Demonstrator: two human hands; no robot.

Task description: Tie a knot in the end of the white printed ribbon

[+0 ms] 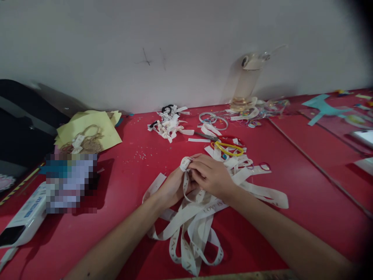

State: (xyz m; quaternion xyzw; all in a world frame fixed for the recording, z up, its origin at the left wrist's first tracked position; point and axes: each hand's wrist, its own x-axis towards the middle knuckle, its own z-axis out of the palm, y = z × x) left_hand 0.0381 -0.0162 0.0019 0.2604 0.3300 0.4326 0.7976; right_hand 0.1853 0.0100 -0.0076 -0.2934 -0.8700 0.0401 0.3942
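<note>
Both my hands meet over a loose heap of cream ribbon point(180, 219) printed with dark lettering. My left hand point(176, 184) is closed on a folded, looped part of the ribbon, which stands up at its fingertips point(185, 164). My right hand point(214, 177) pinches the same ribbon from the other side, its fingers bent against the left hand. Part of the left fingers is hidden behind the right hand. Beyond the right hand lie scissors point(218, 140) with red and yellow handles, resting among ribbon strips point(241, 165).
A pile of knotted white ribbon pieces point(170, 124) lies near the wall. Clear bangles point(214, 120) and a transparent bottle point(247, 83) stand at the back right. Yellow paper with twine point(91, 144), a white device point(27, 214) and a dark bag point(23, 120) are left.
</note>
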